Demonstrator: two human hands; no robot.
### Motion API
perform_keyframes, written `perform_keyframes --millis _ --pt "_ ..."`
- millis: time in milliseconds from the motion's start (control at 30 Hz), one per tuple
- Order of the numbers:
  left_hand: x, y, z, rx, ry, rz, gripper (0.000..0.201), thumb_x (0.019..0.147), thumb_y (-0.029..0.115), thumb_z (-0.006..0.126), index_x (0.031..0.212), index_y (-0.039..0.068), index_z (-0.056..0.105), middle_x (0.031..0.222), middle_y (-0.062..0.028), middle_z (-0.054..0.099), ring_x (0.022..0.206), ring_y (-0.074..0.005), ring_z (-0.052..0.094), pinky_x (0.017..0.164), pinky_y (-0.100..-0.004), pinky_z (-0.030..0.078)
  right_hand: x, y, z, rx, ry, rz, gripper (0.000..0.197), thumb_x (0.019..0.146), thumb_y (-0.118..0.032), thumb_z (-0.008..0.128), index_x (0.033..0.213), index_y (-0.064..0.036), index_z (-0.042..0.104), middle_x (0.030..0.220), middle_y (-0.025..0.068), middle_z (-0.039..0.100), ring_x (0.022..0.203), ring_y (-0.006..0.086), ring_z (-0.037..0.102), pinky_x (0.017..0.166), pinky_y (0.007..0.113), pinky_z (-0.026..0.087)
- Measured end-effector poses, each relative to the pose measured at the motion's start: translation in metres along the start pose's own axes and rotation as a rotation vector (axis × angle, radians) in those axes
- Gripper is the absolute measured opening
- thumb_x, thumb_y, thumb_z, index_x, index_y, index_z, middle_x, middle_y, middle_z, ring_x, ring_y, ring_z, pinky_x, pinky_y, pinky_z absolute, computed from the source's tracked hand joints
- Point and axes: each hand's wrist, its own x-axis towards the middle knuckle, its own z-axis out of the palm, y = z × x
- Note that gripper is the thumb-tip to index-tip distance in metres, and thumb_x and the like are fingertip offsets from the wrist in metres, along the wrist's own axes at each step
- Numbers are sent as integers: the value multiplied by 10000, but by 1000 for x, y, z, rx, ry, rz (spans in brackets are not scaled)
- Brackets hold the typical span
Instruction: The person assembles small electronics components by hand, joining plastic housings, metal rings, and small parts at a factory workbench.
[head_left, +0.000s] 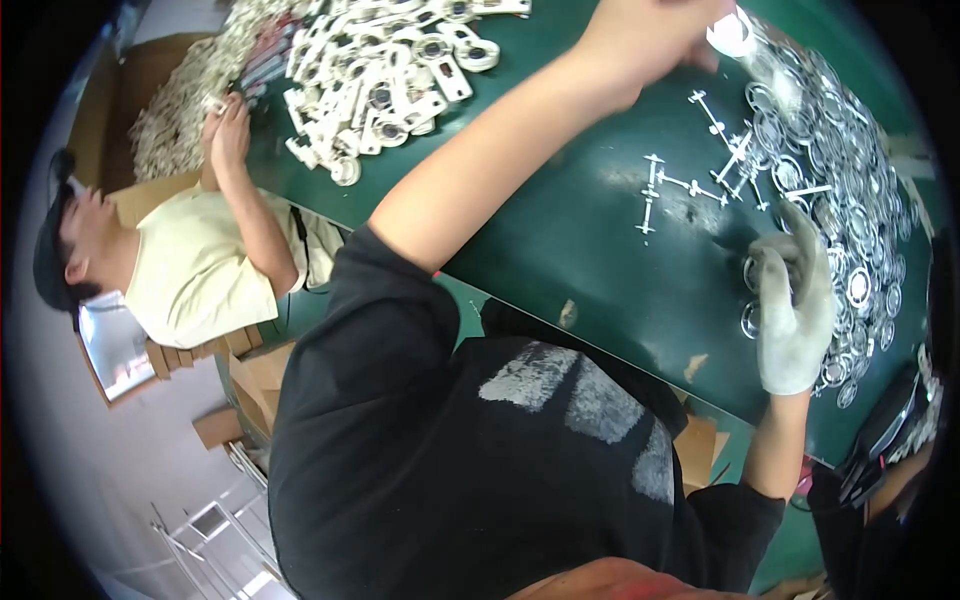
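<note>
My bare left hand (665,40) reaches across to the top edge, where its fingers are partly cut off. A bright white round thing (730,34) sits right at its fingertips; whether the hand grips it is unclear. My right hand (795,315), in a pale glove, is low over the near side of a heap of shiny metal rings (858,285). Its fingers are curled in, and whatever lies inside them is hidden. Loose rings (749,322) lie beside the glove. Between my hands are several small silvery cross-barred rods (650,195) on the green table (560,240).
Many cream plastic parts with round dark insets (385,90) are piled at the far left. Beyond them stands a cardboard box (150,75) of similar pieces. A person in a cap and pale shirt (200,260) handles small parts there. A dark bag-like thing (885,420) is at right.
</note>
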Motion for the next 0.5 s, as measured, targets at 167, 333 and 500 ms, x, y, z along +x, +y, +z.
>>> perform_keyframes --millis 167,333,500 --pt "48 -11 -61 -190 146 348 334 992 181 691 1251 -29 661 1115 -101 714 910 -140 692 802 -249 550 8 -1 8 -88 -176 -135 346 971 -36 608 1313 -1 631 880 63 673 805 103 633 786 255 518" --pt "-106 -7 -150 944 737 631 245 932 149 745 1130 6 745 1078 -75 765 969 -141 702 872 -276 531 -4 9 2 -232 -165 -289 297 910 -27 689 1207 -28 691 910 113 738 781 209 723 756 313 569" --pt "-252 -57 -254 1546 813 80 626 884 368 769 1446 152 599 1478 -225 533 1355 -418 506 1139 -496 380 7 -3 5 -254 -245 -452 247 880 -43 717 1127 -28 710 982 134 750 807 287 730 731 342 571"
